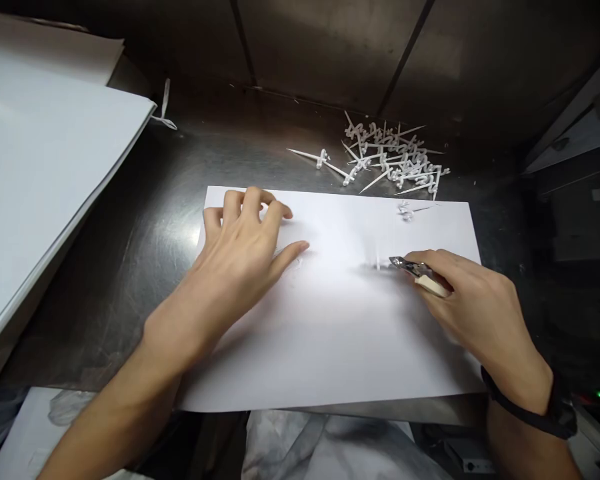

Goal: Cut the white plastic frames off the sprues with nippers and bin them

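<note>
A sheet of white paper lies flat on the metal worktop. My left hand rests on its upper left part, fingers apart and bent, thumb pointing right. A faint small clear or white bit shows beside the thumb, too indistinct to name. Over the right part of the sheet, my right hand is closed round cutting nippers with a cream handle, their metal jaws pointing left. A blurred pale streak shows just left of the jaws. Near the top right edge of the paper sits a small white plastic piece with a thin spike.
Behind the paper is a heap of thin, pointed white plastic pieces with curly middles. A stack of large white sheets stands at the left, with a loose tie at its corner. A dark metal wall closes off the back.
</note>
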{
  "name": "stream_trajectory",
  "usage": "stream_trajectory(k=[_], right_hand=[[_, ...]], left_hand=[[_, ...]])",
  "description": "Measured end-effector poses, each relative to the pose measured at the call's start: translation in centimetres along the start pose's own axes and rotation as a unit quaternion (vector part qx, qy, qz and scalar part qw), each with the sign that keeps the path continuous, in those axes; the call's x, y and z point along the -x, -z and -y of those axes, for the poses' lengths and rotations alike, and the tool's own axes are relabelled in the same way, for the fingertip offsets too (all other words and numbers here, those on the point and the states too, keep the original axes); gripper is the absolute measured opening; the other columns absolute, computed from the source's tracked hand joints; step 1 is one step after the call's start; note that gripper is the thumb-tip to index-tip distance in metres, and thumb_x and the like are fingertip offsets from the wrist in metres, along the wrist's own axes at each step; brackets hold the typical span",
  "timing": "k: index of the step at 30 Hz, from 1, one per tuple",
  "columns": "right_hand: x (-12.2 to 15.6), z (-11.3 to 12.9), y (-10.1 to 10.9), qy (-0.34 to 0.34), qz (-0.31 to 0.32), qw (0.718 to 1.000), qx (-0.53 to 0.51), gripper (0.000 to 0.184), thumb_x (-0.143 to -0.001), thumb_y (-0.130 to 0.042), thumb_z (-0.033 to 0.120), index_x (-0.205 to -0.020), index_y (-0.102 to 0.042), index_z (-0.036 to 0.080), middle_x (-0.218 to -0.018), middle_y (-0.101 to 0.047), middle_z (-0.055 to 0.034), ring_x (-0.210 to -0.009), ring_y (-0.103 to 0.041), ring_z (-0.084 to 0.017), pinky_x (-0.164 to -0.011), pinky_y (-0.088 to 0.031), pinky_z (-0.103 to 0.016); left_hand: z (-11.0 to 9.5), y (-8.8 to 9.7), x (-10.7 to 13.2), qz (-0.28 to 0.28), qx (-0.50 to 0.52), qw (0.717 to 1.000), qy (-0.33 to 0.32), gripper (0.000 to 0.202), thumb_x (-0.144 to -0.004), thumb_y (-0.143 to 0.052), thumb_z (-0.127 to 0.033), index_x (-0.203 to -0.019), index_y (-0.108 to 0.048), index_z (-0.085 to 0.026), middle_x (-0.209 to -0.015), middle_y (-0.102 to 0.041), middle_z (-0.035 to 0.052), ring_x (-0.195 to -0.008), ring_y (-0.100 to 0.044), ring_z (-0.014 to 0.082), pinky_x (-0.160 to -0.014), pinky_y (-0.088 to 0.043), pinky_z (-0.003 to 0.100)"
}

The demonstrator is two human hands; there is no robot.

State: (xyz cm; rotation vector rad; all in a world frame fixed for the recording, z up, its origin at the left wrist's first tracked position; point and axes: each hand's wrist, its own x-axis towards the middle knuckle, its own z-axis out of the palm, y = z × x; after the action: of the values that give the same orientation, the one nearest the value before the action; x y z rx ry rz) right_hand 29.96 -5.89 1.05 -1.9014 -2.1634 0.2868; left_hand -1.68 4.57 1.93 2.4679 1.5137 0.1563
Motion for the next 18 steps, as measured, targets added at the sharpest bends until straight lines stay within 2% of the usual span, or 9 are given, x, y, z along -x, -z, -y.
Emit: stream_trajectory(k=[2,4,5,7,10,11,13,15,18], right_hand=[[-0.1,0.4,0.4,-0.013,-0.023,0.998,-0.052,0.014,-0.113,-0.065,0.034,-0.108,-0.072,0.023,-0.102,-0.073,-0.0047,-0.087,-0.066,-0.026,-0.074,-0.04,-0.035],[0.0,1.0,0.9,-0.068,-0.054,0.984,-0.153,0.015,-0.111,-0.073,0.037,-0.103,-0.073,0.023,-0.091,-0.068,-0.0022,-0.075,-0.058,-0.021,-0.068,-0.04,-0.033],[0.1,1.3,1.0,-0.104,-0.065,0.97,-0.211,0.017,-0.109,-0.076,0.038,-0.102,-0.073,0.023,-0.087,-0.067,-0.0011,-0.072,-0.056,-0.02,-0.065,-0.039,-0.032],[0.3,1.8,1.1,-0.159,-0.056,0.931,-0.323,0.021,-0.108,-0.08,0.043,-0.1,-0.075,0.024,-0.081,-0.065,0.0,-0.07,-0.055,-0.018,-0.062,-0.041,-0.03],[0.5,2.4,0.8,-0.182,0.02,0.879,-0.441,0.027,-0.109,-0.08,0.047,-0.098,-0.077,0.023,-0.082,-0.066,-0.0007,-0.072,-0.057,-0.018,-0.065,-0.044,-0.029],[0.5,2.4,0.6,-0.18,0.04,0.869,-0.46,0.027,-0.11,-0.079,0.047,-0.1,-0.077,0.023,-0.084,-0.067,-0.0011,-0.073,-0.057,-0.017,-0.066,-0.045,-0.029],[0.5,2.5,0.4,-0.17,0.047,0.857,-0.484,0.026,-0.112,-0.075,0.048,-0.105,-0.078,0.023,-0.092,-0.068,-0.0027,-0.078,-0.058,-0.018,-0.07,-0.046,-0.03],[0.3,2.5,0.3,-0.154,0.024,0.845,-0.512,0.029,-0.115,-0.069,0.049,-0.105,-0.078,0.023,-0.104,-0.069,-0.0055,-0.088,-0.059,-0.021,-0.075,-0.046,-0.032],[0.4,2.2,0.2,-0.156,-0.003,0.829,-0.538,0.029,-0.116,-0.065,0.048,-0.107,-0.078,0.025,-0.114,-0.066,-0.0068,-0.095,-0.056,-0.024,-0.078,-0.044,-0.034]], left_hand=[[-1.1,0.3,0.1,-0.012,0.049,0.999,0.009,0.037,-0.11,-0.052,-0.051,-0.128,-0.065,-0.02,-0.138,-0.064,0.0191,-0.126,-0.056,0.0423,-0.103,-0.046,0.056],[-2.3,0.4,0.2,0.039,0.171,0.984,0.01,0.039,-0.112,-0.05,-0.053,-0.125,-0.066,-0.021,-0.131,-0.069,0.0152,-0.121,-0.062,0.0364,-0.104,-0.049,0.052],[-3.0,0.4,0.4,0.083,0.246,0.966,0.006,0.041,-0.112,-0.05,-0.055,-0.129,-0.065,-0.021,-0.133,-0.07,0.0138,-0.122,-0.064,0.0341,-0.106,-0.05,0.05],[-4.4,0.1,0.8,0.188,0.408,0.893,-0.017,0.047,-0.112,-0.052,-0.056,-0.146,-0.058,-0.024,-0.15,-0.065,0.0121,-0.133,-0.063,0.03,-0.113,-0.049,0.047],[-6.3,-0.9,1.3,0.282,0.615,0.734,-0.055,0.045,-0.113,-0.055,-0.049,-0.152,-0.053,-0.027,-0.16,-0.06,0.0105,-0.138,-0.064,0.0243,-0.115,-0.051,0.041],[-6.7,-1.3,1.4,0.285,0.662,0.69,-0.059,0.042,-0.113,-0.056,-0.047,-0.149,-0.055,-0.026,-0.156,-0.063,0.011,-0.135,-0.066,0.0234,-0.113,-0.053,0.039],[-7.2,-1.8,1.5,0.27,0.721,0.638,-0.04,0.037,-0.112,-0.06,-0.043,-0.144,-0.057,-0.023,-0.149,-0.068,0.0125,-0.126,-0.071,0.0228,-0.108,-0.056,0.038],[-6.9,-1.9,1.2,0.243,0.749,0.617,-0.002,0.037,-0.11,-0.064,-0.04,-0.142,-0.056,-0.023,-0.147,-0.069,0.0135,-0.116,-0.076,0.0222,-0.103,-0.058,0.037],[-5.7,-1.1,0.6,0.182,0.769,0.611,0.043,0.035,-0.107,-0.067,-0.035,-0.138,-0.057,-0.024,-0.14,-0.074,0.0121,-0.101,-0.078,0.0206,-0.095,-0.056,0.034]])
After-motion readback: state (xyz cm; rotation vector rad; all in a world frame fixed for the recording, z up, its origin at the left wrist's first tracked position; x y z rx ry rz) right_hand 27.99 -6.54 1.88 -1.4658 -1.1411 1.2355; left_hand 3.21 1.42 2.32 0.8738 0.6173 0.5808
